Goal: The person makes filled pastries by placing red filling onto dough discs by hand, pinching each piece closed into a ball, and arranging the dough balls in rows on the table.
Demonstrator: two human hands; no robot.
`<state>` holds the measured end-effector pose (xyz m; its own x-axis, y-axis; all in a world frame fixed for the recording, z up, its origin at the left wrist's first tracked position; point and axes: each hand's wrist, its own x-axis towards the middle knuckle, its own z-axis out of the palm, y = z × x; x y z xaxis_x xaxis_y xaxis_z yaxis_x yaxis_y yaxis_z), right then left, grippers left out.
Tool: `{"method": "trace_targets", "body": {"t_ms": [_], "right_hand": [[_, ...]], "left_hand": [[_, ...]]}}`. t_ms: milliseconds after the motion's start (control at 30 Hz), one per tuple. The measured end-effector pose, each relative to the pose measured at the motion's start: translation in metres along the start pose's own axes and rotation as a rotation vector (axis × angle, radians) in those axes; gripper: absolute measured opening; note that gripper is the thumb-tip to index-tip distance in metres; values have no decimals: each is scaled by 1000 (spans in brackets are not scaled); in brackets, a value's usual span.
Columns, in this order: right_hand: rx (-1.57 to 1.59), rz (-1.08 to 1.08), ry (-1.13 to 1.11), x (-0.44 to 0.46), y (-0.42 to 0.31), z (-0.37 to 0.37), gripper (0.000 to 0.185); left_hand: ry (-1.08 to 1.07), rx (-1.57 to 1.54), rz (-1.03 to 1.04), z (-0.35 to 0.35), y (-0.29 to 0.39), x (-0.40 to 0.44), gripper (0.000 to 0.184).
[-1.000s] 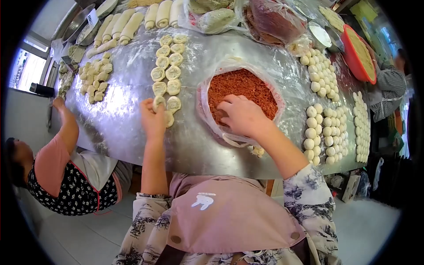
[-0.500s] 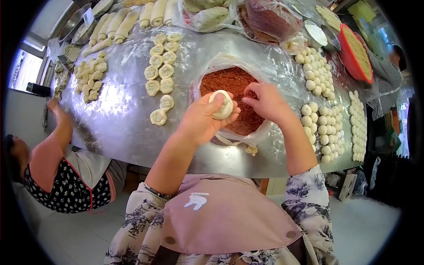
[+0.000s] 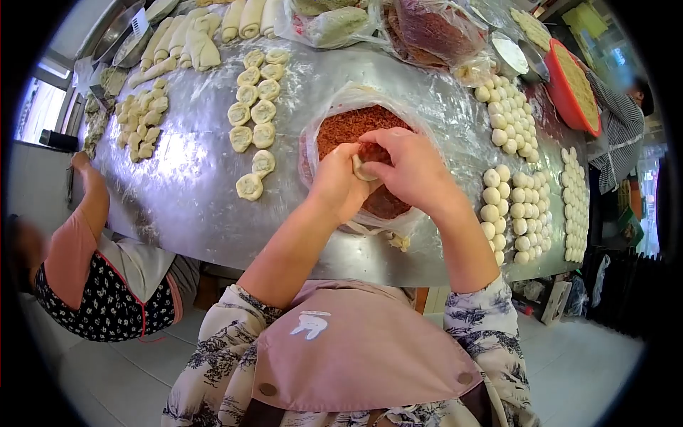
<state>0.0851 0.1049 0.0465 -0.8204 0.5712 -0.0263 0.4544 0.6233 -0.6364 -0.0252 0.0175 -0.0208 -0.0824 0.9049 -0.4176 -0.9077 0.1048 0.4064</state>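
Over an open plastic bag (image 3: 311,139) of reddish-brown crumbly filling (image 3: 352,127), my two hands meet. My left hand (image 3: 339,181) is closed round a small round of dough (image 3: 361,169), mostly covered by fingers. A clump of red filling (image 3: 373,151) sits at the dough, and my right hand (image 3: 413,169) curls over it with thumb and fingers, pressing it there. Flattened dough pieces (image 3: 262,112) lie in a double column left of the bag. Rounded dough balls (image 3: 491,196) stand in rows to the right.
Dough rolls (image 3: 249,20) and cut dough chunks (image 3: 142,114) lie on the floured metal table (image 3: 192,142). Bags of filling (image 3: 434,32) stand at the back, beside a red basin (image 3: 575,89). One person (image 3: 99,277) works at the left; another (image 3: 615,124) stands at the far right.
My right hand has come from the filling to my left hand, bringing a clump of it onto the dough. The left hand has tilted. A dough strip now lies across the rolls at back left.
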Motion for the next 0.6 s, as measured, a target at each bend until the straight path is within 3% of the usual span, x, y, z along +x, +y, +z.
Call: {"method": "trace_targets", "body": {"t_ms": [267,600], "right_hand": [[242,121,82,-7,7,3,23],[360,113,176,-6,11,10,21]], "left_hand": [[-46,100,116,5,-7,2,31],[88,149,146,10,-3,-1,25]]}}
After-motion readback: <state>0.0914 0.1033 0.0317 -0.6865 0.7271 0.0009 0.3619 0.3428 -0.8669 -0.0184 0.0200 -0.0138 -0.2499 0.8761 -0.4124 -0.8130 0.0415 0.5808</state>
